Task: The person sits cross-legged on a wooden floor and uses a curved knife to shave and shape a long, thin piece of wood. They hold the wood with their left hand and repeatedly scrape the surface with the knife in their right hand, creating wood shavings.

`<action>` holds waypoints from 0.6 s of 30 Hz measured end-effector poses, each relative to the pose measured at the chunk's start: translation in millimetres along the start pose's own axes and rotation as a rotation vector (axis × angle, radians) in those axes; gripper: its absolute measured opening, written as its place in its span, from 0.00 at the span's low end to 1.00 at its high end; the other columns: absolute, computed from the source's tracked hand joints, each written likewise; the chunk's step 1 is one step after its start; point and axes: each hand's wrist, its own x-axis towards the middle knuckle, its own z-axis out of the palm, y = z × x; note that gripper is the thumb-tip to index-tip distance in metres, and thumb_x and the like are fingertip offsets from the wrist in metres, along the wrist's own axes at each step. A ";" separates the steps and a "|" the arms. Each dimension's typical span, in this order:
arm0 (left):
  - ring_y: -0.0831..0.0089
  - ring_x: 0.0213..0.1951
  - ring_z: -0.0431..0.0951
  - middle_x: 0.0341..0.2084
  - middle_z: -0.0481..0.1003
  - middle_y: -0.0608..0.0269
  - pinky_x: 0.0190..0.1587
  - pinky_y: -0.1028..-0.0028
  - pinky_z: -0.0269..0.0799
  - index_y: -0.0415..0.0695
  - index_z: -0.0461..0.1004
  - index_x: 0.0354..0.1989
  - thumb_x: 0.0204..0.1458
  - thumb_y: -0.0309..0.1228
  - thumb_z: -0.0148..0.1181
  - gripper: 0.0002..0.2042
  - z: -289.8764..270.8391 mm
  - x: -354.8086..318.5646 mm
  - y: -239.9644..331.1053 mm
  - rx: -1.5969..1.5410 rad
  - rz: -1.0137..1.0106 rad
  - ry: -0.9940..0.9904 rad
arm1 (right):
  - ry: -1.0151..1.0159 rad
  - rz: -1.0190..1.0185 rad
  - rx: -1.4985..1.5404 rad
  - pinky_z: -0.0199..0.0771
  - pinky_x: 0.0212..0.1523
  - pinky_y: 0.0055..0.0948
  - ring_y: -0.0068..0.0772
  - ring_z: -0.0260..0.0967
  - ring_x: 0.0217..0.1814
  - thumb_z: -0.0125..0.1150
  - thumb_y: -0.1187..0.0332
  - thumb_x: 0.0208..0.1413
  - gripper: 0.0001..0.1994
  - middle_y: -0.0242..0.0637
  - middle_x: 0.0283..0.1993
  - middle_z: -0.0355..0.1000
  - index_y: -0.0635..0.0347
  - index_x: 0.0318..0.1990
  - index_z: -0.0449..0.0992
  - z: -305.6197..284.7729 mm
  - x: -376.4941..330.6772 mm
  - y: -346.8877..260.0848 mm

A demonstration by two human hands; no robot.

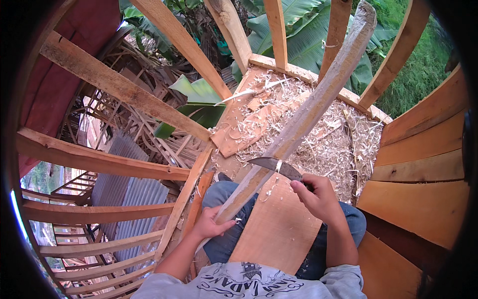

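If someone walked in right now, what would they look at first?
Probably the long wooden pole, slanting from the person's left hand at the lower middle up to the top right. Next, the curved knife in the right hand, its blade crossing over the pole near the middle of the picture. Then the pale curly shavings strewn over the floor beyond the knees.
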 end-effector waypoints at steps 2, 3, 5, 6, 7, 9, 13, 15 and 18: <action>0.83 0.13 0.71 0.18 0.75 0.68 0.16 0.81 0.67 0.37 0.75 0.46 0.46 0.28 0.67 0.18 2.9 4.0 1.5 0.014 0.000 0.001 | -0.052 0.016 0.000 0.56 0.19 0.31 0.25 0.54 0.16 0.58 0.62 0.58 0.15 0.40 0.13 0.61 0.68 0.29 0.74 6.8 -3.3 -1.5; 0.83 0.13 0.70 0.18 0.75 0.69 0.15 0.81 0.66 0.37 0.75 0.45 0.46 0.28 0.68 0.17 3.0 2.2 3.9 0.025 0.003 0.008 | -0.135 0.017 -0.038 0.57 0.20 0.32 0.27 0.55 0.16 0.58 0.60 0.58 0.16 0.41 0.14 0.62 0.67 0.30 0.75 11.9 -5.6 0.5; 0.83 0.13 0.70 0.17 0.74 0.69 0.15 0.81 0.66 0.37 0.75 0.44 0.46 0.27 0.68 0.17 4.1 1.2 4.8 0.029 0.004 0.020 | -0.349 -0.093 -0.136 0.57 0.20 0.27 0.21 0.57 0.18 0.58 0.62 0.58 0.14 0.38 0.15 0.61 0.68 0.30 0.74 22.8 -10.2 12.8; 0.83 0.13 0.70 0.17 0.74 0.69 0.15 0.81 0.66 0.37 0.76 0.44 0.46 0.27 0.68 0.16 3.8 1.1 2.4 0.022 0.002 0.031 | -0.460 -0.155 -0.184 0.57 0.20 0.25 0.19 0.58 0.19 0.58 0.64 0.58 0.14 0.37 0.15 0.61 0.68 0.29 0.74 27.5 -9.4 12.5; 0.83 0.13 0.70 0.17 0.74 0.69 0.15 0.80 0.66 0.37 0.76 0.43 0.46 0.27 0.68 0.16 3.3 0.7 1.7 0.014 0.001 0.043 | -0.452 -0.151 -0.204 0.57 0.20 0.24 0.17 0.59 0.19 0.59 0.65 0.58 0.13 0.35 0.16 0.62 0.68 0.28 0.73 25.4 -7.6 10.6; 0.84 0.13 0.70 0.17 0.74 0.69 0.15 0.81 0.66 0.37 0.76 0.43 0.46 0.27 0.68 0.16 3.7 -1.1 6.0 0.025 -0.011 0.055 | -0.140 -0.080 -0.087 0.57 0.20 0.23 0.16 0.60 0.20 0.59 0.65 0.57 0.12 0.33 0.16 0.63 0.67 0.28 0.73 3.5 -2.5 0.1; 0.84 0.14 0.70 0.18 0.74 0.68 0.15 0.81 0.65 0.37 0.76 0.43 0.46 0.27 0.68 0.15 4.3 0.3 1.1 0.057 -0.020 0.044 | -0.107 0.004 0.025 0.59 0.21 0.26 0.21 0.59 0.18 0.59 0.63 0.57 0.13 0.38 0.16 0.63 0.67 0.32 0.75 0.6 -3.4 6.0; 0.84 0.14 0.70 0.17 0.74 0.68 0.15 0.81 0.65 0.37 0.76 0.42 0.46 0.27 0.68 0.15 5.3 0.8 6.5 0.045 -0.024 0.058 | -0.254 -0.068 -0.012 0.60 0.22 0.29 0.24 0.59 0.17 0.58 0.61 0.58 0.15 0.42 0.16 0.62 0.68 0.33 0.75 15.7 -6.7 8.3; 0.84 0.14 0.70 0.17 0.73 0.69 0.15 0.81 0.65 0.37 0.76 0.41 0.46 0.27 0.67 0.14 7.7 -0.6 1.5 0.004 -0.007 0.070 | -0.355 -0.130 -0.108 0.59 0.21 0.30 0.25 0.58 0.18 0.57 0.61 0.59 0.15 0.42 0.15 0.62 0.68 0.32 0.75 24.0 -8.2 11.8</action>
